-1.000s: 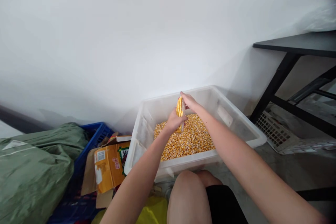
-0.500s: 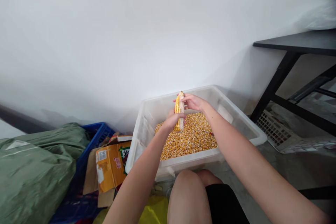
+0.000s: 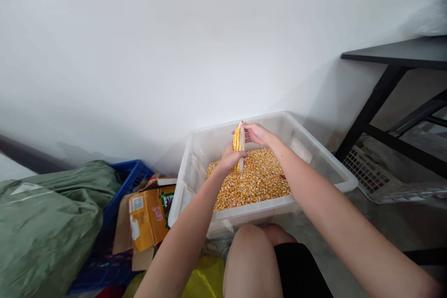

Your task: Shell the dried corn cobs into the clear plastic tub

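Note:
An ear of corn [image 3: 239,138] is held upright, slightly tilted, between my two hands. Yellow kernels cover its left side, while a pale bare strip of cob shows on the right. My left hand [image 3: 230,157] wraps around the lower part, thumb across the front. Near the top, my right hand [image 3: 254,133] grips the ear with its fingers, some of them hidden behind it. Below both hands, loose corn kernels [image 3: 254,186] lie heaped in a translucent white plastic bin [image 3: 260,206].
To the left stand an orange cardboard box [image 3: 148,219], a blue crate [image 3: 134,167] and a green bag [image 3: 52,214]. A black table [image 3: 398,53] is at the right, with a white basket [image 3: 366,172] beneath. Behind the bin rises a white wall [image 3: 209,56].
The view has shifted slightly. The fingers of my right hand have moved a little at the top of the ear; both hands keep their hold.

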`<control>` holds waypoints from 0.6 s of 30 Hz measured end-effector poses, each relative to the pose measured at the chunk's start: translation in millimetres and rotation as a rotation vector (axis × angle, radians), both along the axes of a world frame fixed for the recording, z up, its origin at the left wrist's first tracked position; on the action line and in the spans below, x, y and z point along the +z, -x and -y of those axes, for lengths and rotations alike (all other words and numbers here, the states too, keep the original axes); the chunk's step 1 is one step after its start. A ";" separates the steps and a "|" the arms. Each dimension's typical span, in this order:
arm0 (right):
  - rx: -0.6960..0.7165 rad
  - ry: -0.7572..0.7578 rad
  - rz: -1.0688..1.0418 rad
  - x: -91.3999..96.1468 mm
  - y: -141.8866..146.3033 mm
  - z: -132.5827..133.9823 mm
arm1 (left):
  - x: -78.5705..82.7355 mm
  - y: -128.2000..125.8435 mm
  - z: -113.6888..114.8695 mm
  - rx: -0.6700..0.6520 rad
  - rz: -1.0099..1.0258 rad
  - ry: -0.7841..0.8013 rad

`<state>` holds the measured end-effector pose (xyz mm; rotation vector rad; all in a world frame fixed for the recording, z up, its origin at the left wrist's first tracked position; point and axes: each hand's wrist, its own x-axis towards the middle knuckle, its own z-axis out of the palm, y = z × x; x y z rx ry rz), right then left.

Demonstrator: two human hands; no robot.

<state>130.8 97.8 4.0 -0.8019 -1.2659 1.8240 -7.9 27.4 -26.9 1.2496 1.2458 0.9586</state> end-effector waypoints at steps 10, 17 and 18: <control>-0.040 0.030 0.024 -4.7 8.1 -3.9 | 5.2 -0.6 -2.4 -0.012 0.038 0.036; -0.112 -0.066 0.123 -6.9 12.2 -1.2 | 2.3 2.3 -3.5 -0.059 0.064 0.064; -0.094 -0.059 0.124 -6.0 11.0 -0.9 | 2.9 2.6 -3.2 -0.070 0.073 0.085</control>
